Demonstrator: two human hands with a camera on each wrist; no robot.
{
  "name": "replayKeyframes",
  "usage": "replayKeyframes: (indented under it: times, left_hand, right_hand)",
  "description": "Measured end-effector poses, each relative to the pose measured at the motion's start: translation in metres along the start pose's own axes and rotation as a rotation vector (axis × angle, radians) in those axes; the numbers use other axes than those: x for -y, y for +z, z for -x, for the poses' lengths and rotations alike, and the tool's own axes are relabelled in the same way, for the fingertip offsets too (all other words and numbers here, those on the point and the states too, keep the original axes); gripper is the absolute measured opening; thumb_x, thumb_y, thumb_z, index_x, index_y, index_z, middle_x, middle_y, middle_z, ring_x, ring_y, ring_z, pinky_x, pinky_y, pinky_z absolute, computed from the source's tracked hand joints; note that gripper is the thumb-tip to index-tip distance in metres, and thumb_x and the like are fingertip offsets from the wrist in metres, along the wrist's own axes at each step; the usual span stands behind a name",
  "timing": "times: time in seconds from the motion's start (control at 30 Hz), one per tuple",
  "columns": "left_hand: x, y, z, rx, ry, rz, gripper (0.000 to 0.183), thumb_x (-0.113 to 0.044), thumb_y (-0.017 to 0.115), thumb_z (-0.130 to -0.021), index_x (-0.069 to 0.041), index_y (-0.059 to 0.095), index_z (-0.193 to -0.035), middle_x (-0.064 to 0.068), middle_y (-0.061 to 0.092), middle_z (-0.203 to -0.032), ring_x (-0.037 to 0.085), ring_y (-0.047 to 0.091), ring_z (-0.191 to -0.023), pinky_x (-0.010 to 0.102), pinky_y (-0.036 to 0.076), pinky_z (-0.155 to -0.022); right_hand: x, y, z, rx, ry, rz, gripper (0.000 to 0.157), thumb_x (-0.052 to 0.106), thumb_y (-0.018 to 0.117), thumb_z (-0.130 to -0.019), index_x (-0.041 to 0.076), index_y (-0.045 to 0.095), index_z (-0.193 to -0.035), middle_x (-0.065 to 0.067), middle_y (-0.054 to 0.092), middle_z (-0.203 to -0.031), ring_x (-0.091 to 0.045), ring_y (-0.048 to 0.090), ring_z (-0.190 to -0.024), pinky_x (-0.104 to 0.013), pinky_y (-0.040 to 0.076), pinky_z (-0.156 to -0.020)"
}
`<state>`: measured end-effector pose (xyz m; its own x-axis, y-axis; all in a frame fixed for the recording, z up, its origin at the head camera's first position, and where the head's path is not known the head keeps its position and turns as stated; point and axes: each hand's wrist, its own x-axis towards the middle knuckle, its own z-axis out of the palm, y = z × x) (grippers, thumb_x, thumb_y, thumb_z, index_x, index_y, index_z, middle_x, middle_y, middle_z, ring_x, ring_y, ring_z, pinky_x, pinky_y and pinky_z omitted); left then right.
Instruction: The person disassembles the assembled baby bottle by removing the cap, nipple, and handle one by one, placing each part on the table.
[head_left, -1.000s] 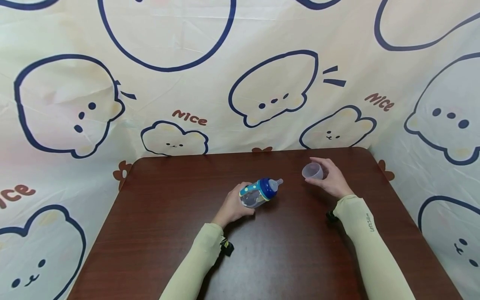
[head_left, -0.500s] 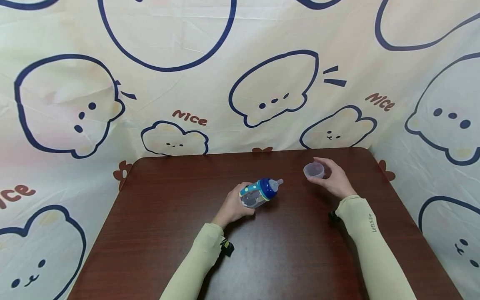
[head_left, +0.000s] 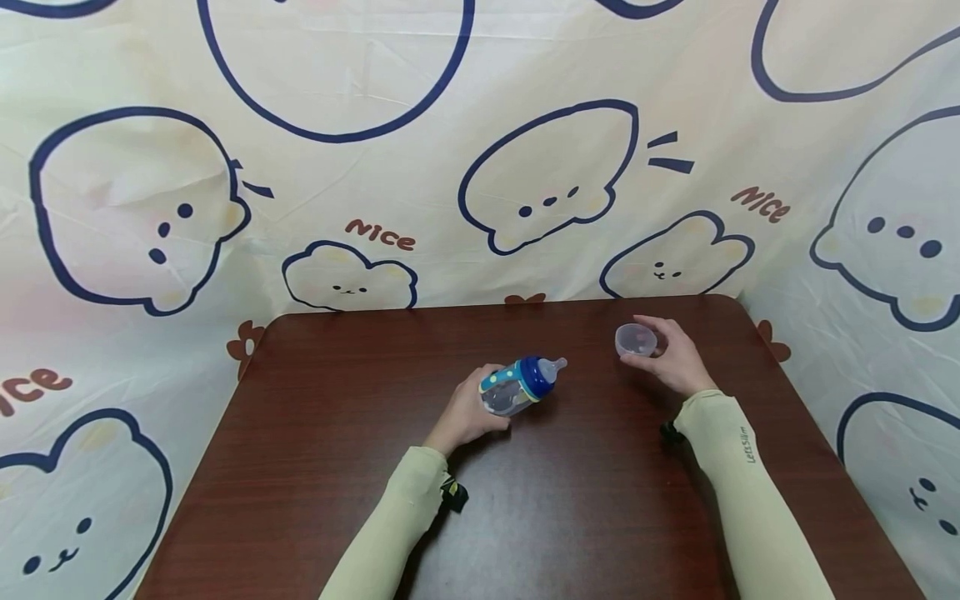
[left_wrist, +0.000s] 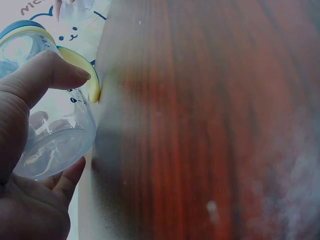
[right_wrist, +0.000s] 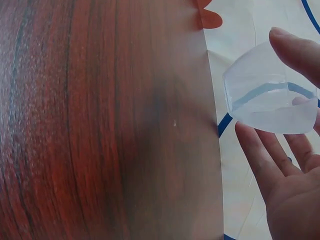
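Observation:
My left hand [head_left: 467, 412] grips a clear baby bottle [head_left: 506, 397] with a blue collar, a pale nipple and a blue dotted handle. The bottle is tilted, its nipple pointing to the right. In the left wrist view the thumb lies across the bottle's clear wall [left_wrist: 70, 120], with fingers under its base. My right hand [head_left: 670, 358] holds a translucent plastic cap [head_left: 634, 340], shaped like a small cup, between thumb and fingers. The cap's mouth faces up toward the head camera. In the right wrist view the cap [right_wrist: 265, 95] sits between the thumb and the spread fingers.
A dark brown wooden table [head_left: 337, 500] lies under both hands. Behind it and along its sides hangs a pale cloth [head_left: 420, 183] with blue-outlined cartoon figures. A black strap [head_left: 453, 494] shows at the left wrist.
My right hand has shifted slightly to the right with the cap, which has tipped a little. The left hand and the bottle have stayed where they were.

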<state>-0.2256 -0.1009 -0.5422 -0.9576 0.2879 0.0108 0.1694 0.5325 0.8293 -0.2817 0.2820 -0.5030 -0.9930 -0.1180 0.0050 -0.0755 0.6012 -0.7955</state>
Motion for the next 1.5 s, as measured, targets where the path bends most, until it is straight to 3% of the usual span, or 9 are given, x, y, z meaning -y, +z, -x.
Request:
replayKeyframes:
  times: [0.87, 1.17, 1.5]
  left_hand:
    - [-0.001, 0.0, 0.001, 0.003, 0.011, 0.002, 0.089, -0.009, 0.093, -0.064, -0.018, 0.053, -0.143, 0.005, 0.061, -0.125, 0.024, 0.058, -0.109, 0.046, 0.051, -0.094]
    - [0.0, 0.001, 0.001, 0.004, 0.005, -0.006, 0.089, -0.011, 0.093, -0.064, -0.018, 0.052, -0.143, 0.006, 0.06, -0.126, 0.025, 0.057, -0.111, 0.047, 0.051, -0.094]
    - [0.001, 0.001, -0.001, -0.001, -0.003, -0.005, 0.089, -0.011, 0.093, -0.064, -0.018, 0.052, -0.143, 0.006, 0.06, -0.125, 0.025, 0.057, -0.11, 0.047, 0.051, -0.094]
  right_hand:
    - [-0.012, -0.008, -0.008, -0.051, -0.01, 0.061, 0.072, 0.026, 0.084, -0.087, 0.007, 0.047, -0.146, -0.026, 0.041, -0.147, -0.045, 0.044, -0.128, -0.066, 0.041, -0.109]
    - [-0.016, -0.014, -0.01, -0.047, 0.03, 0.106, 0.074, 0.034, 0.082, -0.089, 0.006, 0.046, -0.147, -0.027, 0.039, -0.15, -0.046, 0.043, -0.13, -0.066, 0.038, -0.11]
    - [-0.021, -0.019, -0.01, -0.092, 0.073, 0.144, 0.073, 0.03, 0.082, -0.089, 0.003, 0.045, -0.146, -0.028, 0.041, -0.146, -0.046, 0.042, -0.129, -0.068, 0.036, -0.111]
